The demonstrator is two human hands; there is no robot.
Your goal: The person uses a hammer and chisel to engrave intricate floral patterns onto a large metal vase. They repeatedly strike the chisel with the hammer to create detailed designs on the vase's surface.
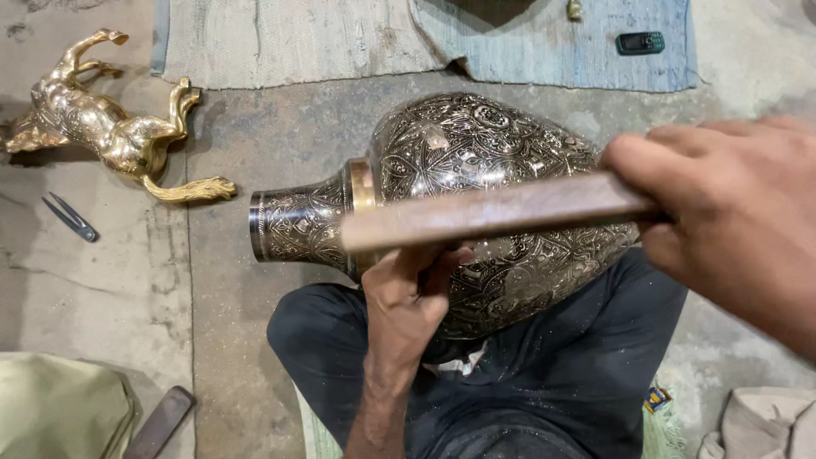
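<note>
A large engraved metal vase [476, 153], dark with fine silver patterning and a brass band at its neck, lies on its side across my lap, its mouth pointing left. My right hand [731, 221] grips a long brown wooden stick [493, 212] held level just above the vase. My left hand [408, 293] presses against the vase's near side below the stick, fingers curled; whether they pinch a small tool is hidden.
A golden brass animal figure [110, 127] lies on the concrete floor at the upper left, with small dark snips [72, 219] beneath it. A blue-grey mat [425, 42] with a small mobile phone [639, 42] lies beyond. A flat bar [161, 421] and cloths sit near my knees.
</note>
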